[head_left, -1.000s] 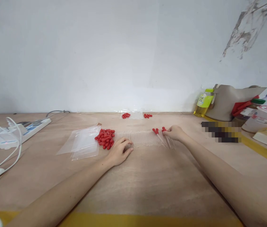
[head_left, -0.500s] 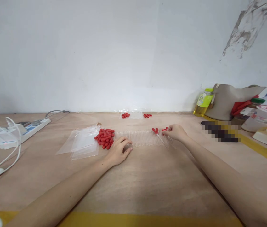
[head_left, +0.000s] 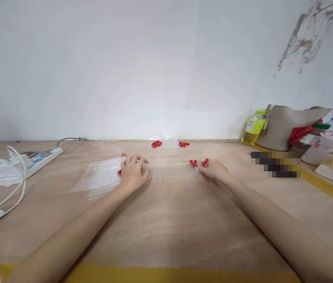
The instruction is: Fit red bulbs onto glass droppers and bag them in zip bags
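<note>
A row of clear thin tubes point(head_left: 172, 173) lies across the middle of the wooden table point(head_left: 166, 228). My left hand point(head_left: 132, 173) rests over the pile of small red caps point(head_left: 119, 171) at the row's left end and hides most of it; I cannot tell whether it grips any. My right hand point(head_left: 213, 170) lies at the row's right end, fingers on the tubes there, beside a few red-capped tubes point(head_left: 198, 162).
Clear plastic bags point(head_left: 101, 179) lie left of the pile. More red caps point(head_left: 157, 144) and a bag sit by the wall. A power strip with white cables point(head_left: 16, 167) is at the left. A yellow bottle point(head_left: 253, 127), a grey bag point(head_left: 287, 125) and jars stand at the right.
My left hand moved up and left from the tubes' near edge onto the red cap pile. My right hand slid slightly toward me at the row's right end.
</note>
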Available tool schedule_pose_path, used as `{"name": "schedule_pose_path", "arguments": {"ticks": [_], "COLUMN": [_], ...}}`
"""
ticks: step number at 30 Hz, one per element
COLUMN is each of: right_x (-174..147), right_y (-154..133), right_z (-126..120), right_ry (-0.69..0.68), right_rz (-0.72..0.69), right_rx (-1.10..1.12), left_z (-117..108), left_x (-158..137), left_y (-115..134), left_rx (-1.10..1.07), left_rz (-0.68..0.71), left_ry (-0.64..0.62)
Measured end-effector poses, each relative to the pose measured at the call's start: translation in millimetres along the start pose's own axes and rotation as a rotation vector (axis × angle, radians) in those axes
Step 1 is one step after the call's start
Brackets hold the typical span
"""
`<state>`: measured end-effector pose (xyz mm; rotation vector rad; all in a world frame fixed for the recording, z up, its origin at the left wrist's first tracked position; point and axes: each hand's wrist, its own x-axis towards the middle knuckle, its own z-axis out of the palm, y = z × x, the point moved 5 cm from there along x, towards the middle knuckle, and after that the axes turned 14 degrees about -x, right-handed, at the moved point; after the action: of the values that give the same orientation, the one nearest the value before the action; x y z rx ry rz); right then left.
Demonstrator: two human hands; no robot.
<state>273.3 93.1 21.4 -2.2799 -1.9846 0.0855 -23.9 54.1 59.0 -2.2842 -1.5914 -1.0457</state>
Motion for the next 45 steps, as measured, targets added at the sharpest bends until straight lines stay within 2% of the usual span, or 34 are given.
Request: {"name": "schedule_pose_path", "arguments": {"ticks": [6,9,12,14,17,21,24,26,29,39,41,43,45], "right_x": [1.7,2.8,1.4,-1.4,-10.2,-31.6,-54.0,-66.9,-77.2,-75.8,-75.1,-73.4,-71.1], "right_y": [-2.3,-1.3,-1.4,-4.0,-16.9,-48.5,-69.2,-78.1,-84.3,-81.4,-80.5,-79.3,-78.1], "right_z": [3.2,4.2,-0.5,-8.8,-20.2,-15.1,-6.4,-1.1,4.4,7.2,8.0,9.6,12.1], "right_ry": [-0.011,-0.008,-0.005,0.065,0.26,0.422,0.532,0.563,0.539,0.494,0.48,0.471,0.469], "right_rz": [0.062,0.081,0.064,0.046,-0.032,-0.304,-0.504,-0.612,-0.716,-0.704,-0.703,-0.697,-0.694], "right_rx": [-0.037,-0.029,-0.022,-0.036,-0.001,0.114,0.093,0.067,0.059,0.133,0.153,0.183,0.217], "left_z": [-23.2,-24.5,-18.6,-12.1,-2.7,7.2,13.3,16.0,17.4,-0.1,-2.1,0.7,11.0], "left_x": [22.5,25.3,27.9,31.3,38.9,48.7,51.6,51.2,48.9,50.2,45.0,33.1,15.7], "left_y": [-47.6,-66.6,-74.7,-73.2,-66.9,-62.9,-63.9,-64.3,-62.1,-39.2,-26.6,-11.8,2.2], "left_rx": [0.068,0.067,0.056,0.06,0.081,0.126,0.152,0.154,0.138,0.073,-0.012,-0.186,-0.358], "left_rz": [-0.224,-0.324,-0.361,-0.342,-0.31,-0.335,-0.364,-0.361,-0.323,-0.127,-0.063,0.009,0.049], "left_ry": [-0.037,-0.094,-0.185,-0.262,-0.335,-0.362,-0.383,-0.388,-0.372,-0.149,-0.085,-0.057,-0.129]}}
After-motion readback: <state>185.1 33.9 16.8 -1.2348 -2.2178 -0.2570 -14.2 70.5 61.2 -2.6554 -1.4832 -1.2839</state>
